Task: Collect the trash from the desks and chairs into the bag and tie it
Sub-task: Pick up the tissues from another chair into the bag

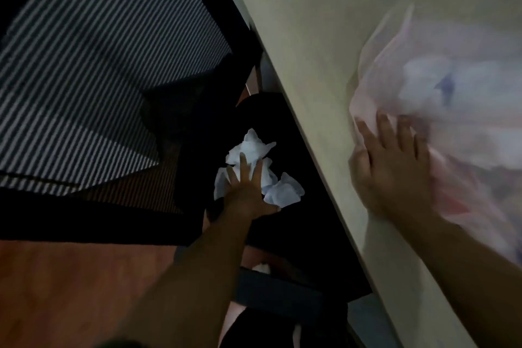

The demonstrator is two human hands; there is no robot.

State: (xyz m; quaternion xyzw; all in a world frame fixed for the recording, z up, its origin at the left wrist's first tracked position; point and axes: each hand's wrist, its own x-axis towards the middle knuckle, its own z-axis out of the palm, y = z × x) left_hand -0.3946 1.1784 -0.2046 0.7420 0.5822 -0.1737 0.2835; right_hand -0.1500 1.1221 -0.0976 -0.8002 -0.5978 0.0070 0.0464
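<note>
Closest to me, my two bare forearms reach up from the bottom edge, the left one over the reddish-brown floor (pixel 70 277) and the right one over the pale desk (pixel 310 37). Between them, low in the shadow beneath the desk's edge, lies a small white scrap (pixel 261 268).

Further out, my left hand (pixel 248 192) is below desk level, palm down. Its fingers are straight and fanned apart, lying on top of crumpled white paper (pixel 254 147). The paper sits in a loose heap on a black surface tucked half under the desk. I take that surface for a chair seat (pixel 285 133), though it is too dark there to be sure. Wads of paper stick out beyond my fingertips and on both sides of my hand, and one lies just beside my thumb.

My right hand (pixel 395 167) is up on the desk near its edge, flat with the fingers spread, pressing on the near end of the bag (pixel 452 87). The bag is thin, pale pink and see-through, and it looks blurred. It lies on the desk and spreads away to the right of my hand. White lumps and a bluish patch show through it. The paper and the bag are apart, with the desk's edge between them.

Farthest off, beyond my left hand, a black-and-white striped rug (pixel 84 65) with a dark border lies on the floor.
</note>
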